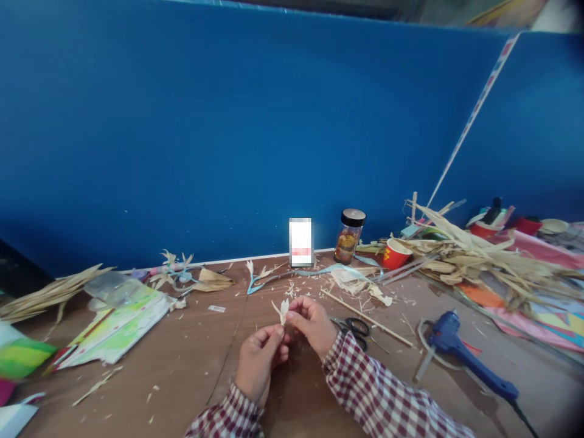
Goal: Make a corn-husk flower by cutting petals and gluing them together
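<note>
Between my two hands is a small cream-coloured flower of dried husk (283, 309), its pale petals pointing up. My left hand (262, 359) pinches its base between thumb and fingertips. My right hand (310, 322) is closed at its side, thumb and forefinger on a petal. Black-handled scissors (358, 328) lie just beyond my right wrist, partly hidden by it. A thin wooden stick (369, 319) rests behind them. Farther back lies a blue-wrapped stem with small white husk blossoms (250, 283), amid scattered husk scraps.
At right lie a blue glue gun (469, 356) and a heap of dried corn husks (474, 249). A black-lidded jar (349, 237) and a red paper cup (396, 254) stand near the blue partition (228, 134). Paint-marked paper (118, 328) and more husks (55, 292) are at left.
</note>
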Available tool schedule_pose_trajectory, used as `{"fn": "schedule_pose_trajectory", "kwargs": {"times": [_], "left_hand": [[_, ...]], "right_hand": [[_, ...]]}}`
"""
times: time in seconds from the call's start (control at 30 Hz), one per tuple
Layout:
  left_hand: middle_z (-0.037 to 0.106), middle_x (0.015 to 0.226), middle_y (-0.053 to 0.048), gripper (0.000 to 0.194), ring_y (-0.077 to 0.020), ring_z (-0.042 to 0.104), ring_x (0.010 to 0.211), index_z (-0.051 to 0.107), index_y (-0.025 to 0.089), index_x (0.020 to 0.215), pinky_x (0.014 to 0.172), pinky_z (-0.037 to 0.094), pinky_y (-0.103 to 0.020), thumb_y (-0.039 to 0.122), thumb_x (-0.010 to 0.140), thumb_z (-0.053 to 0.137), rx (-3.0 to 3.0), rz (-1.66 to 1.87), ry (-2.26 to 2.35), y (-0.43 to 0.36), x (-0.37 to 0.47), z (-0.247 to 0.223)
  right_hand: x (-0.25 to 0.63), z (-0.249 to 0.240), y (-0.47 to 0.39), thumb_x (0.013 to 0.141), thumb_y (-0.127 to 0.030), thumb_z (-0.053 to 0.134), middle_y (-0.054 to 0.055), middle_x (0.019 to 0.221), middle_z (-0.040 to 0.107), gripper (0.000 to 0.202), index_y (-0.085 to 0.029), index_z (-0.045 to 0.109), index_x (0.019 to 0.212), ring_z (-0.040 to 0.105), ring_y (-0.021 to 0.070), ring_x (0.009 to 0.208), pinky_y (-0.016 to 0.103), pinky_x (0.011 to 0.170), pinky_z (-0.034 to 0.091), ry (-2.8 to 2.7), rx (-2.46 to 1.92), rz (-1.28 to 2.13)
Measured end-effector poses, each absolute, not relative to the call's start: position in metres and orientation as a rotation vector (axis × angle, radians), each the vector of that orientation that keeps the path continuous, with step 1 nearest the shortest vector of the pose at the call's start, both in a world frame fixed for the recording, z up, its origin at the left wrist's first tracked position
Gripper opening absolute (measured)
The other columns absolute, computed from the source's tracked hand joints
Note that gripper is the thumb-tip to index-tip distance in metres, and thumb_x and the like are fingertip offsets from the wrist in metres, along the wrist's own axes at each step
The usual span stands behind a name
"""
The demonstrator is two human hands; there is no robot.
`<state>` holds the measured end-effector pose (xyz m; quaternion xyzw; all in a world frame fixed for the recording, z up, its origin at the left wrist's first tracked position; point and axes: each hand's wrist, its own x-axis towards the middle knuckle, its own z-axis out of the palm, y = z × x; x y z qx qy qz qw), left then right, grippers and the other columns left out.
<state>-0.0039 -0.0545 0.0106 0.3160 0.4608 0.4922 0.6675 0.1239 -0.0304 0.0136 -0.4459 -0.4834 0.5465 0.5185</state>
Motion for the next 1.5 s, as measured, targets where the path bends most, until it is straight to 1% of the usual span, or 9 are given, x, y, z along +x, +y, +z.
{"fn": "schedule_pose_trajectory", "kwargs": {"times": [0.2,0.33,0.4,0.6,0.8,0.93,1.27,1.4,1.5], "left_hand": [[0.06,0.057,-0.001,0.023,-0.0034,0.048,0.043,0.064,0.011,0.069,0.042,0.041,-0.014,0.031,0.059,0.071,0.674,1.156,1.009,-0.0539,-0.0051,0.0143],[0.06,0.058,0.0,0.022,-0.0032,0.048,0.044,0.065,0.011,0.069,0.042,0.041,-0.014,0.029,0.058,0.072,0.651,1.154,0.982,-0.0534,-0.0054,0.0168],[0.06,0.057,0.0,0.022,-0.0032,0.048,0.044,0.065,0.011,0.07,0.043,0.042,-0.014,0.028,0.058,0.072,0.642,1.152,0.958,-0.0535,-0.005,0.0173],[0.059,0.057,0.001,0.017,-0.0032,0.049,0.045,0.066,0.011,0.07,0.044,0.042,-0.014,0.026,0.061,0.07,0.677,1.13,0.915,-0.0553,-0.0048,0.0171],[0.06,0.057,0.0,0.016,-0.0036,0.049,0.046,0.065,0.011,0.071,0.044,0.041,-0.014,0.025,0.063,0.069,0.72,1.134,0.903,-0.0556,-0.0057,0.0156],[0.06,0.057,0.0,0.017,-0.0037,0.049,0.046,0.066,0.011,0.071,0.044,0.041,-0.014,0.025,0.062,0.069,0.725,1.153,0.921,-0.0553,-0.005,0.015],[0.062,0.06,0.0,0.02,-0.0046,0.051,0.048,0.066,0.011,0.075,0.047,0.043,-0.015,0.025,0.061,0.07,0.736,1.192,0.968,-0.056,-0.0045,0.013],[0.062,0.061,0.0,0.02,-0.0048,0.052,0.049,0.066,0.011,0.076,0.047,0.044,-0.015,0.025,0.062,0.07,0.755,1.199,0.975,-0.0559,-0.0047,0.0121],[0.063,0.06,-0.001,0.023,-0.0058,0.053,0.049,0.067,0.011,0.076,0.047,0.045,-0.016,0.027,0.06,0.071,0.738,1.194,0.992,-0.0558,-0.0052,0.0124]], "right_hand": [[0.1223,0.0136,-0.0329,0.072,-0.037,0.06,-0.004,0.057,0.053,0.023,-0.015,0.053,0.076,0.046,0.0071,0.048,0.019,0.048,0.037,-1.163,-1.069,1.349],[0.1205,0.0117,-0.0349,0.07,-0.034,0.063,-0.001,0.063,0.059,0.024,-0.014,0.056,0.079,0.053,0.0087,0.056,0.022,0.058,0.042,-1.156,-0.946,1.48],[0.1197,0.0118,-0.0358,0.067,-0.033,0.066,-0.001,0.064,0.06,0.024,-0.013,0.058,0.079,0.054,0.0087,0.058,0.023,0.06,0.042,-1.145,-0.935,1.513],[0.1184,0.0129,-0.0373,0.065,-0.037,0.067,-0.003,0.057,0.056,0.026,-0.013,0.059,0.072,0.048,0.0064,0.051,0.019,0.05,0.036,-1.065,-0.97,1.579],[0.1183,0.0137,-0.0375,0.061,-0.038,0.069,-0.003,0.054,0.056,0.029,-0.013,0.058,0.069,0.048,0.0069,0.049,0.018,0.046,0.034,-1.043,-0.986,1.582],[0.118,0.0147,-0.0375,0.061,-0.037,0.069,-0.003,0.053,0.056,0.028,-0.013,0.058,0.069,0.047,0.0066,0.048,0.018,0.045,0.034,-1.048,-0.975,1.571],[0.1161,0.0126,-0.0385,0.062,-0.036,0.069,-0.003,0.057,0.055,0.026,-0.013,0.059,0.069,0.048,0.0073,0.051,0.019,0.048,0.036,-1.03,-0.971,1.545],[0.1152,0.0134,-0.0384,0.06,-0.037,0.07,-0.003,0.057,0.055,0.027,-0.014,0.059,0.067,0.047,0.0071,0.051,0.019,0.048,0.036,-1.02,-0.968,1.551],[0.1143,0.013,-0.0386,0.059,-0.037,0.07,-0.004,0.056,0.055,0.028,-0.014,0.059,0.068,0.046,0.0063,0.048,0.018,0.046,0.035,-0.981,-0.975,1.566]]}}
